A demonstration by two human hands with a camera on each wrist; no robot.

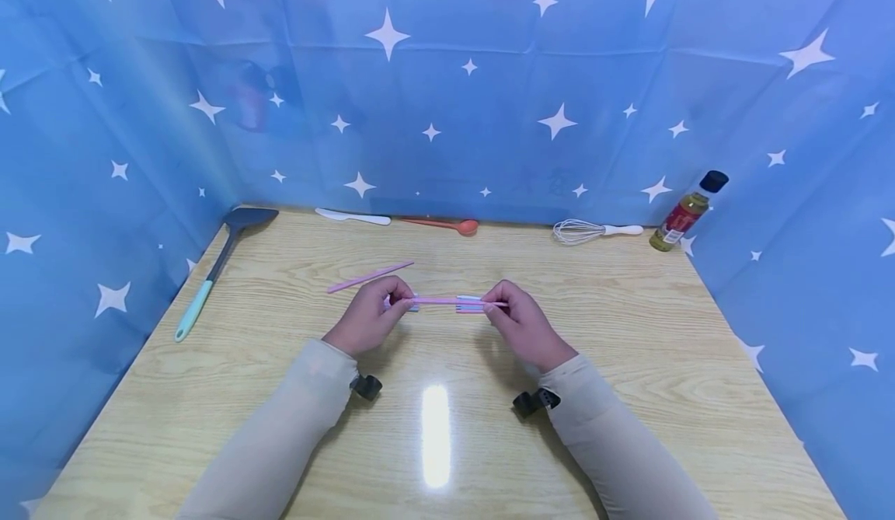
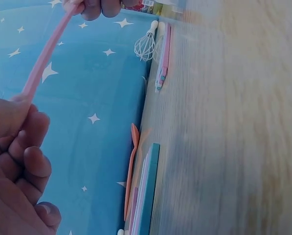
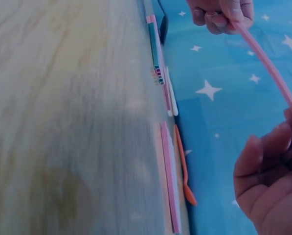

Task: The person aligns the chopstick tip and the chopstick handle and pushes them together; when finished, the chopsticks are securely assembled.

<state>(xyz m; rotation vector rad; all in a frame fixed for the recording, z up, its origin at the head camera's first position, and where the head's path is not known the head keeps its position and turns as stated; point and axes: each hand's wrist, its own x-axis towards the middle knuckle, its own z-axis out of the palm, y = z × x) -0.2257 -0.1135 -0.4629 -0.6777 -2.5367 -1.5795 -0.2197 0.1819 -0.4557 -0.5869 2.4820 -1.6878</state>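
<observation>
One pink chopstick is held level between both hands. My left hand pinches it near one end between thumb and forefinger, the other fingers curled in. At its other end, my right hand pinches it the same way. In the left wrist view the held chopstick is raised above the table. Below lie two groups of chopsticks: pink, white and teal ones under the left hand, and pink and pale ones under the right. Another pink chopstick lies slanted behind the left hand.
Along the back edge lie a white knife, an orange spoon and a whisk. A bottle with a black cap stands at back right. At the left edge is a spatula. A starry blue curtain surrounds the table.
</observation>
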